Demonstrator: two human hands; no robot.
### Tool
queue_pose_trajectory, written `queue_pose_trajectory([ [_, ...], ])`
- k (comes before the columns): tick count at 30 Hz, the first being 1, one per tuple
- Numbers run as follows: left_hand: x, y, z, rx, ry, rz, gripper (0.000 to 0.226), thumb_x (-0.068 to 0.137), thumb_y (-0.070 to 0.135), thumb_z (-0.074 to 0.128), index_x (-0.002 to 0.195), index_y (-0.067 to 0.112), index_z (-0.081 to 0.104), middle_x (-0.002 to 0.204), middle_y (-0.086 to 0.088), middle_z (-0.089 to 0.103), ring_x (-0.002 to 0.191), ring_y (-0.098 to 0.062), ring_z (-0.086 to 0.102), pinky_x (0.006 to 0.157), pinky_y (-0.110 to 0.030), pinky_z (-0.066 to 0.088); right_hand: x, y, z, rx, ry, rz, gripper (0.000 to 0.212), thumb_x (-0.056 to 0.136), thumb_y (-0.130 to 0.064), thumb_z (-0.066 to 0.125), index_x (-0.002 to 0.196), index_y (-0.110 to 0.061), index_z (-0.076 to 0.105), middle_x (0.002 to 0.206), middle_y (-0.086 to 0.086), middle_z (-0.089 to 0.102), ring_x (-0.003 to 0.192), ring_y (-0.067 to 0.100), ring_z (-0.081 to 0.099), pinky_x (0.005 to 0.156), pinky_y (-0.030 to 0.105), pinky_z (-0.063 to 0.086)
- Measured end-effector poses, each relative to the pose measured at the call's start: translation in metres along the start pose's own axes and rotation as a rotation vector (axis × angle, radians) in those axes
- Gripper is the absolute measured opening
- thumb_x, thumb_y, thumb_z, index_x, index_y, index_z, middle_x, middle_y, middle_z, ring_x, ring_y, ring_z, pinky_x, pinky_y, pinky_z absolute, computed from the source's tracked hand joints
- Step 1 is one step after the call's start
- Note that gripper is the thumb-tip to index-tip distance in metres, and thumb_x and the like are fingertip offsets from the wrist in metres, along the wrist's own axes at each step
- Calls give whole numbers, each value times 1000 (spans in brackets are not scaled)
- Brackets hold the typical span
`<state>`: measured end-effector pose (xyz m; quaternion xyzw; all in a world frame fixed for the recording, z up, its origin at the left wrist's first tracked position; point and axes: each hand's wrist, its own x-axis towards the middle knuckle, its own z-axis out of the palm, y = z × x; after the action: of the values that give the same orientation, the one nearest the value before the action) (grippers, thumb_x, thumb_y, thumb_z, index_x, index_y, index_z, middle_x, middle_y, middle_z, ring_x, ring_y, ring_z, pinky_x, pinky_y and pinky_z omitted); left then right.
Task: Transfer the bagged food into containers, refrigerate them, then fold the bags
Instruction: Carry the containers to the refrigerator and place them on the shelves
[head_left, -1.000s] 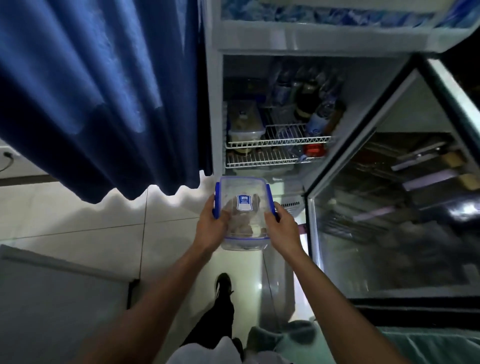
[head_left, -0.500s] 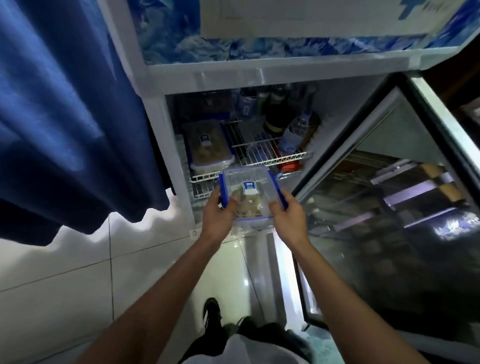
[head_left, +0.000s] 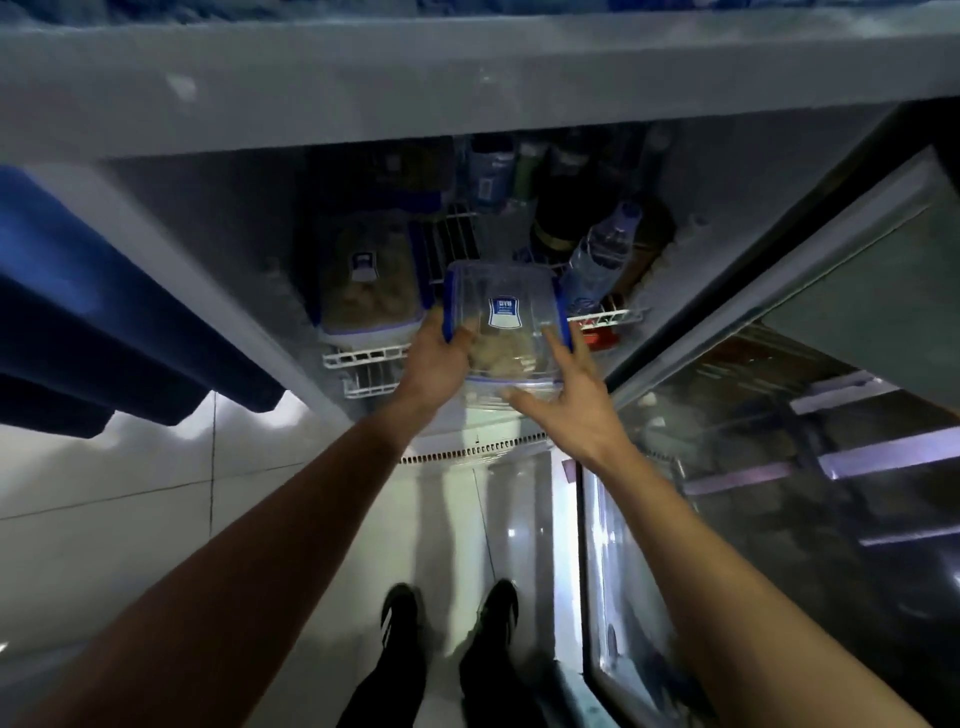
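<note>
Fridge (head_left: 218, 234) open, door (head_left: 779, 467) swung right. Both hands hold a clear blue-clipped container (head_left: 506, 325) at the wire shelf (head_left: 363, 358) front: left hand (head_left: 434, 358) grips its left edge, right hand (head_left: 576, 410) touches its right side, fingers straight. Beside it sits another container (head_left: 371, 280); bottle (head_left: 597, 260) behind.

A wire shelf (head_left: 602, 318) carries a food container (head_left: 370, 280) and bottles (head_left: 597, 260).

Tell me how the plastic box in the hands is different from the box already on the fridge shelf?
The clear blue-rimmed plastic box is held by the left hand, with the right hand touching it; the blue-rimmed box on the white wire shelf rests untouched. The held one looks partly filled; the shelf one looks nearly full. Both carry a blue-and-white lid label and brownish food.
</note>
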<state>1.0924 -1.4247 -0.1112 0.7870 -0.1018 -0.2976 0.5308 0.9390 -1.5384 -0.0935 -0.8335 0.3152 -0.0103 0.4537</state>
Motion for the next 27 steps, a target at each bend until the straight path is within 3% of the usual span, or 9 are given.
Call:
queue_pose_trajectory([
  [4,2,-3,7,49,49,46,31,104,27,52,134,24,56,111,1,70,95,-14,68,82,-33,53,27,14,-6,-91,-14,-56,99,76,-59,78,157,-29,29,168,-4,-1,154,13,3,121,29,13],
  [8,-2,-4,6,350,75,182,39,104,29,50,140,16,53,139,-12,55,127,-29,53,108,-43,43,55,10,-14,-75,6,-129,89,82,-59,72,154,-22,36,167,1,14,153,15,11,123,36,21],
  [11,-10,-6,3,602,154,515,25,102,15,55,126,10,57,132,-23,57,124,-41,52,103,-57,48,73,7,-17,-131,-6,-214,76,87,-54,69,151,-24,41,160,5,31,150,20,21,120,30,23],
  [13,-8,-14,-2,776,174,694,28,97,11,60,123,2,60,127,-22,60,120,-37,52,96,-56,53,83,9,-14,-190,-20,-269,71,90,-53,65,150,-26,41,158,6,34,148,23,23,120,35,26],
  [16,8,-12,-13,900,102,548,44,100,30,55,141,14,53,145,-10,52,135,-31,45,106,-53,44,100,9,-6,-311,-51,-246,72,93,-56,57,155,-27,34,161,11,26,149,29,19,119,43,30],
  [20,35,-8,-24,1081,40,496,52,103,38,48,152,23,39,158,-2,39,145,-28,34,116,-52,31,127,7,2,-484,-37,-293,76,93,-61,47,156,-22,30,165,12,17,151,34,16,117,48,33],
  [23,52,-7,-28,1142,14,472,58,104,38,41,158,25,26,162,-3,34,148,-31,31,117,-54,29,144,4,4,-579,-38,-307,71,99,-46,53,158,-21,24,167,13,7,153,34,9,118,45,31],
  [27,61,-12,-24,1152,16,480,61,102,30,50,158,29,25,163,-3,33,147,-30,33,117,-51,27,154,2,10,-694,-55,-301,64,103,-26,52,159,-17,22,165,20,7,153,37,6,119,45,30],
])
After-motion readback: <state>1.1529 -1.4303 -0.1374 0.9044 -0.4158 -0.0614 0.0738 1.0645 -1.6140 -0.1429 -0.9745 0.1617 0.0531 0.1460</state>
